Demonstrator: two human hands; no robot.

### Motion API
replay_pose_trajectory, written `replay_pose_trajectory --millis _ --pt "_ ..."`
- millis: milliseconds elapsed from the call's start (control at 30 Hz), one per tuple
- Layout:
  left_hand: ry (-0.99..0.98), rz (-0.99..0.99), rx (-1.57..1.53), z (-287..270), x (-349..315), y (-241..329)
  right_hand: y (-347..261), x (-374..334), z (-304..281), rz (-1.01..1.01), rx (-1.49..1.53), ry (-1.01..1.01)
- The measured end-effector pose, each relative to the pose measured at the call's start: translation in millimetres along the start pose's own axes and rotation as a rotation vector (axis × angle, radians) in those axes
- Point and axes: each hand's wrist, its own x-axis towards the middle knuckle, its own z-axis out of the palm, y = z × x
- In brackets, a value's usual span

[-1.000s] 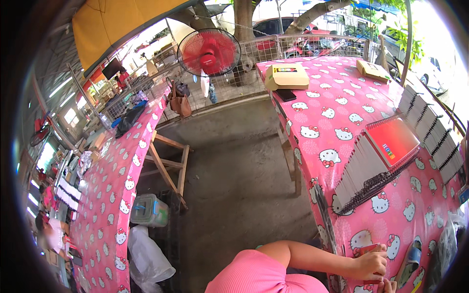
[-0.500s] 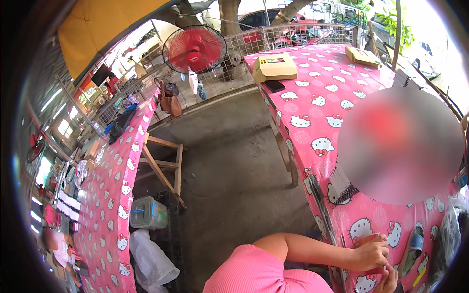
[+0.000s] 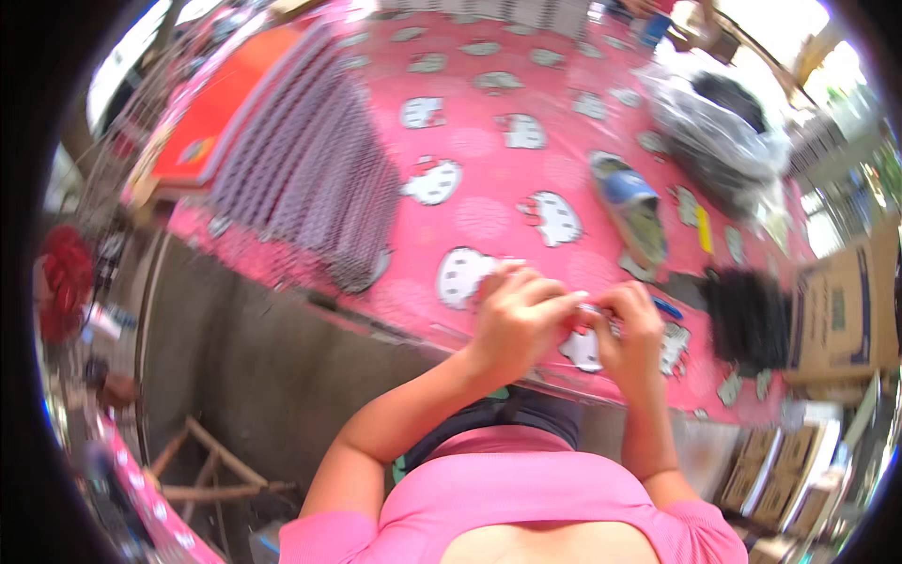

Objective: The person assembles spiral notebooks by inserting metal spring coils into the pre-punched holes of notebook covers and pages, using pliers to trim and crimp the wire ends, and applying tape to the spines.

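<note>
Close together over the near edge of the pink-covered table, both my hands are closed with fingertips pinched. Between the fingers of my left hand and my right hand a little red and whitish colour shows, too small and blurred to name. Just right of my right hand lies a blue pen-like item. Beyond the hands, a slipper with a blue strap rests on the cover, a thin yellow strip beside it. Farther right is a bundle of black strands.
Spiral-bound notebooks, several with a red cover at the end, stand packed along the left. A clear plastic bag with dark contents sits at the far right. A cardboard box stands at the right edge; wooden legs show lower left.
My view has swung right and down, bringing the notebooks, slipper and both forearms into fuller sight. My hands, earlier at the lower right around something red, now appear near the middle, still close together.
</note>
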Motion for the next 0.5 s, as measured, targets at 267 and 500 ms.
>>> replay_pose_trajectory --millis 267,500 --pt "-0.129 0.024 0.046 4 1 11 75 39 -49 0.125 -0.449 0.075" --pt "-0.113 0.009 0.01 7 -6 14 127 56 -43 0.25 -0.189 -0.19"
